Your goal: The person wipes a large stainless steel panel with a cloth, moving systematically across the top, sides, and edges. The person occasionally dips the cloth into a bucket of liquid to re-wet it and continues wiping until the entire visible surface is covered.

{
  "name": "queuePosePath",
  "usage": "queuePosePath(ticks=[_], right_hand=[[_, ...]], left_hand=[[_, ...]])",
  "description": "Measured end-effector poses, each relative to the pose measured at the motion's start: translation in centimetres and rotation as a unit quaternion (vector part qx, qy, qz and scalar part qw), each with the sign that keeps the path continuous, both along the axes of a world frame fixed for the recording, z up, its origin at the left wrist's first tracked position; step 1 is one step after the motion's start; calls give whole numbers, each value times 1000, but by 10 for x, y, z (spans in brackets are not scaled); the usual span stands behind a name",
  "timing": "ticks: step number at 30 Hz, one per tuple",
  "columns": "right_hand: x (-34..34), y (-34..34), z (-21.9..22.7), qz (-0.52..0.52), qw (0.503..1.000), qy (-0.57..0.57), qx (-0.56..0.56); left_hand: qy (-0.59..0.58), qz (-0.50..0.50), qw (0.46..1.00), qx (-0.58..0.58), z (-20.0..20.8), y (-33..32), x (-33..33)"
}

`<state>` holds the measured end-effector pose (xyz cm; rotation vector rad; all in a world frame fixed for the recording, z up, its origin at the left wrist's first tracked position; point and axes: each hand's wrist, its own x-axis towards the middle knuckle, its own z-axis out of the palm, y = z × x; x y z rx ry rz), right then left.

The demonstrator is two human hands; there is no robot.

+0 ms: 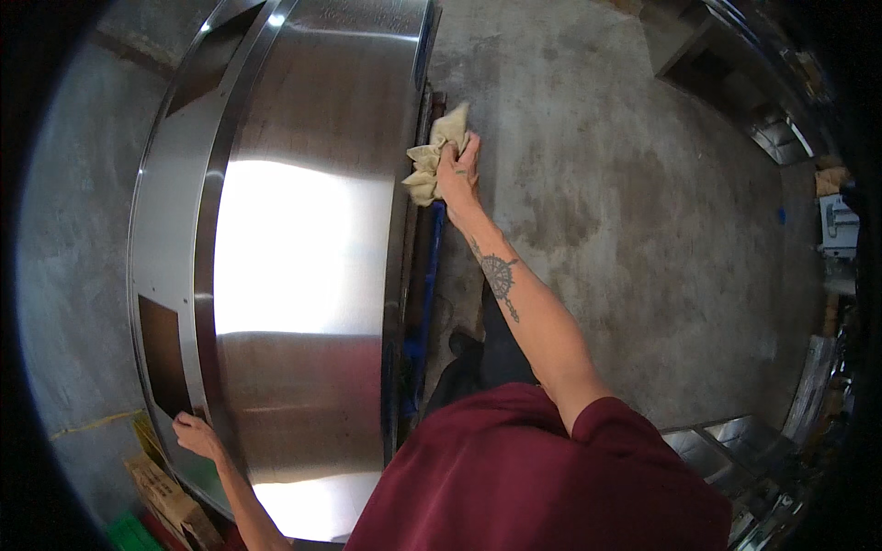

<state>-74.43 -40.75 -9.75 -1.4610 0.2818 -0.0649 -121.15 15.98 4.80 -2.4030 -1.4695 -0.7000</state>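
A long stainless steel unit [322, 119] with a brushed, shiny top runs from the near side to the far side on my left. Its left side panel has dark cutouts [163, 354]. My right hand [459, 174] is closed on a bunched beige cloth [450, 129], at the unit's right edge. The cloth sits against that edge or just beside it; which one I cannot tell. By the near corner of the lower cutout, my left hand [198, 436] has its fingers curled. Whatever they grip, if anything, is hidden.
Stained concrete floor [588, 174] spreads to the right. Blue material [432, 285] shows beneath the unit's right edge. A cardboard box [165, 487] and a green item [133, 533] are at lower left. Metal basins [703, 455] stand at lower right, and a metal fixture [781, 138] at upper right.
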Motion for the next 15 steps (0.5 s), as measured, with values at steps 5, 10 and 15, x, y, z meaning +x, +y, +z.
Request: queuePosePath(ticks=[5, 10, 15], right_hand=[[-91, 43, -46, -6, 984, -81, -159], [-224, 84, -45, 177, 973, 120, -85], [-34, 96, -55, 51, 987, 95, -121]], left_hand=[[-21, -65, 997, -36, 22, 19, 19], [5, -283, 959, -11, 56, -93, 225], [114, -332, 934, 63, 44, -137, 381]])
